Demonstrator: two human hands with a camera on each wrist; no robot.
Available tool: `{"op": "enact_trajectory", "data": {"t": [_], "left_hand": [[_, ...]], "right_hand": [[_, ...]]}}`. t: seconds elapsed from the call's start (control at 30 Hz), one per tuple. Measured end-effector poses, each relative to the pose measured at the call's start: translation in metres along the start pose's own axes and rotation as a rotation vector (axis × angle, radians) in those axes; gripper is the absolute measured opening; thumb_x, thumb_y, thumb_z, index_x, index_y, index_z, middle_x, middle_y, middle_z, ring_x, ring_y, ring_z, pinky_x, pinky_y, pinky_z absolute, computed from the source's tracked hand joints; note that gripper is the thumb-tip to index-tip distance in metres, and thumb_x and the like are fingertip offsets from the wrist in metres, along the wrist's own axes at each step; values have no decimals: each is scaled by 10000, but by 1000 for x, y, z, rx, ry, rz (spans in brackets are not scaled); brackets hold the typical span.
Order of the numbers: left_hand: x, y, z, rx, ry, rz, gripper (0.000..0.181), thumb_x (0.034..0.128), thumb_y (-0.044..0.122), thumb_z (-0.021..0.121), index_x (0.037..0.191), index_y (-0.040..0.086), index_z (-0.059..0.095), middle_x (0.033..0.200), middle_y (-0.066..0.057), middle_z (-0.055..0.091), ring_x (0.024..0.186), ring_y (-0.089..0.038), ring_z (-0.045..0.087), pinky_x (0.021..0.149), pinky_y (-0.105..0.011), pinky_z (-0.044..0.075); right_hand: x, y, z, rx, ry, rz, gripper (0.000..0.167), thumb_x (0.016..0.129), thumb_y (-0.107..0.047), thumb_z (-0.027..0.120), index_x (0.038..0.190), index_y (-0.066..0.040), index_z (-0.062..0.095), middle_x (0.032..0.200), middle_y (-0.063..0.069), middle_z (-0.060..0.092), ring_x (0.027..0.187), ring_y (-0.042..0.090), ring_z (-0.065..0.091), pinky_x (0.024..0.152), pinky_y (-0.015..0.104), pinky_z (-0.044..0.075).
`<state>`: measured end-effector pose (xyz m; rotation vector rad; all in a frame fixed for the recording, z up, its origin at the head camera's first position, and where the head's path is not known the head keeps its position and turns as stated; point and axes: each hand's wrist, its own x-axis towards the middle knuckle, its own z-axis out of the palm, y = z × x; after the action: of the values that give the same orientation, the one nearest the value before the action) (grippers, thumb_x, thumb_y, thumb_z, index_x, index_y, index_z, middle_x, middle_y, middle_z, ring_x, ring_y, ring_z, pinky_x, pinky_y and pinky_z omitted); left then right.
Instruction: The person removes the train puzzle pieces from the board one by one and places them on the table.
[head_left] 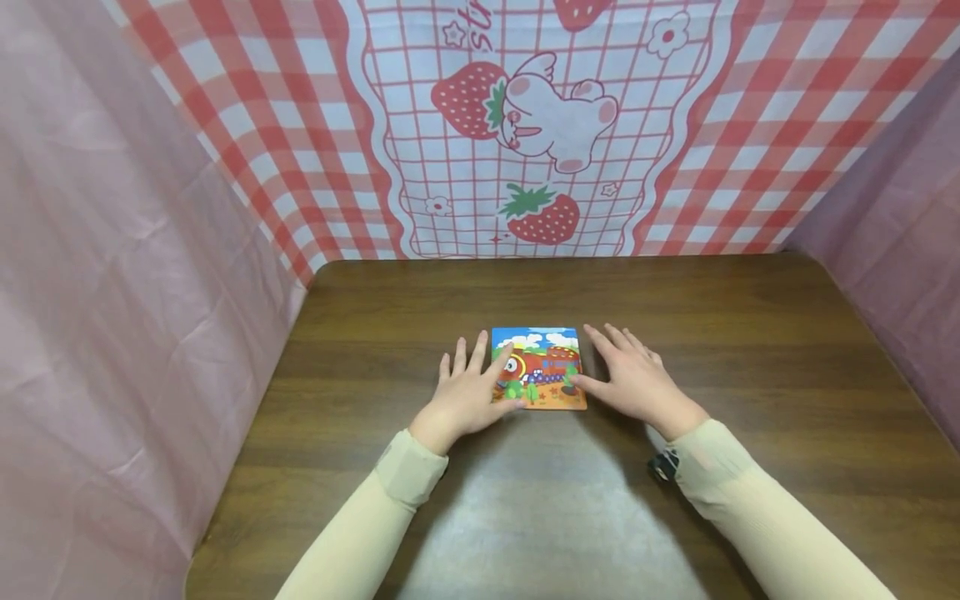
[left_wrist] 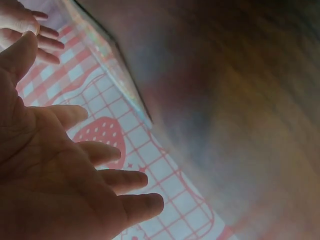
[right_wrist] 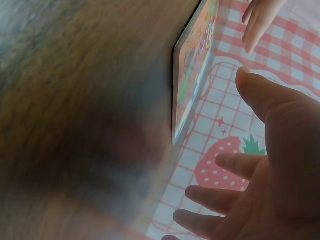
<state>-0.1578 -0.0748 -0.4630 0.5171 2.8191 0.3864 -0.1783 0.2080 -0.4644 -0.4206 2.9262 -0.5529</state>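
A thin, flat square board (head_left: 551,367) lies on the table, printed with a red cartoon train, blue sky, clouds and green plants. My left hand (head_left: 467,396), fingers spread, is over its left edge and hides part of the picture. At the right edge, my right hand (head_left: 636,379) has its thumb overlapping the picture in the head view. In the left wrist view the left palm (left_wrist: 55,170) shows nothing held, and its fingers look raised off the tabletop. The right wrist view shows the right fingers (right_wrist: 212,200) loosely extended, apart from the board's edge (right_wrist: 176,95).
The brown wooden table (head_left: 390,325) carries the board near its middle. Behind it hangs a red-and-white checked cloth (head_left: 480,192) with strawberries and a white cartoon animal. Pink curtains (head_left: 135,275) hang at both sides. A dark strap (head_left: 663,464) shows at the right wrist.
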Motion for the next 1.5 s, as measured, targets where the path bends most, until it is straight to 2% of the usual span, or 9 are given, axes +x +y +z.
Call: {"op": "enact_trajectory", "data": {"t": [0.27,0.63,0.83,0.97,1.13,1.3,1.5], "left_hand": [[6,3,1,8,-61,-11,894,945,711,515,1653,323,132,1693,-129,-43,1503,-467,-22,1160,-642,56],[18,2,0,44,-191,-44,899,947,679,554,1655,306,144,1702,-69,7,1509,-451,6,1161,-634,108],[24,-1,3,70,-205,-35,892,951,666,560,1655,309,144,1703,-55,25,1508,-449,30,1154,-646,102],[21,2,-3,87,-217,-34,881,971,662,520,1657,313,91,1702,-53,-10,1514,-429,8,1169,-617,81],[23,3,-4,98,-191,5,857,980,653,506,1656,310,104,1700,-69,-32,1521,-392,-17,1173,-609,102],[24,5,-4,79,-225,51,803,1012,599,502,1656,291,135,1700,-77,-9,1529,-358,-5,1175,-598,121],[26,4,-2,102,-235,66,791,1018,606,481,1655,296,130,1701,-64,9,1530,-343,46,1175,-586,148]], "right_hand": [[9,-1,2,-7,5,-24,971,901,-672,639,1615,-111,295,1591,287,283,1444,527,217,1022,766,238],[15,-6,-1,-7,-26,-18,964,904,-654,651,1615,-107,298,1598,275,276,1450,526,202,1031,773,225],[18,-6,-2,-15,-32,-23,953,907,-643,656,1609,-99,310,1598,282,270,1449,526,204,1029,776,225],[21,-7,0,-14,-36,-30,959,903,-650,657,1603,-85,322,1596,279,278,1450,517,212,1032,772,231],[25,-8,5,-11,-43,-36,960,889,-655,672,1579,-62,367,1592,269,296,1451,504,225,1034,765,242],[27,-11,7,-10,-60,-24,949,878,-646,694,1566,-64,395,1594,279,287,1453,496,230,1035,769,235],[31,-10,6,-14,-83,-21,925,892,-609,705,1558,-44,401,1582,283,306,1451,479,249,1041,761,238]]}}
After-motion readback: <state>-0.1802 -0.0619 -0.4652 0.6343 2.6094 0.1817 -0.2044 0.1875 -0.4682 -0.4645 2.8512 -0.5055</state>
